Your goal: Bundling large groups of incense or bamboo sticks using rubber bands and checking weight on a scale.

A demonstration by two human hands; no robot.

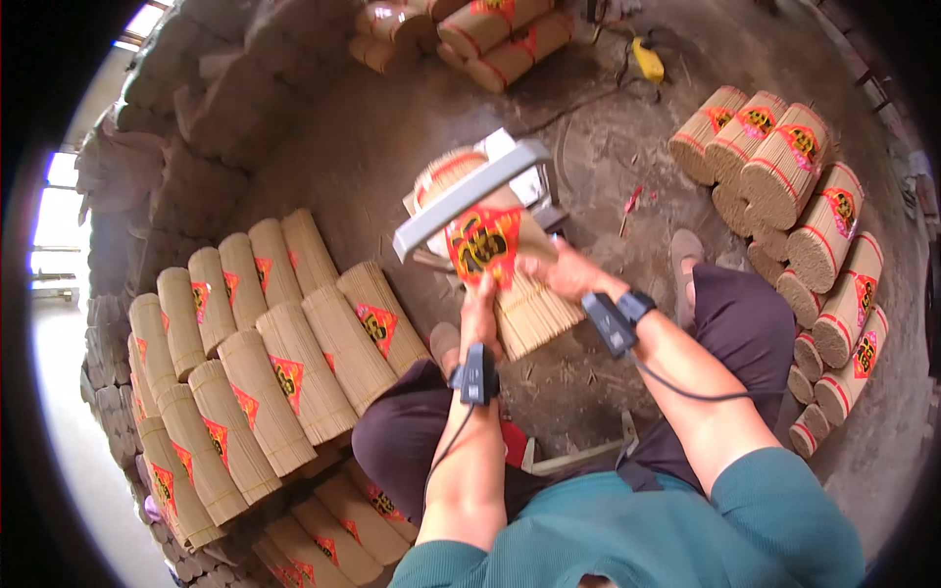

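A thick bundle of thin tan sticks (539,316) lies in front of me, tilted, its far part passing under the grey bar of a metal frame machine (469,200). On the bundle's upper side is a red diamond label (484,244) with black and gold marking. My left hand (479,316) is closed on the near left side, its thumb at the label's lower edge. From the right, my right hand (563,270) grips the same bundle beside the label. The undersides of both hands' grips are hidden by the bundle.
Rows of labelled stick bundles (284,377) are stacked at my left. More red-banded bundles (787,167) are piled at the right, and others (500,39) lie at the far side. A yellow object (648,61) and a dark cord rest on the floor (598,147).
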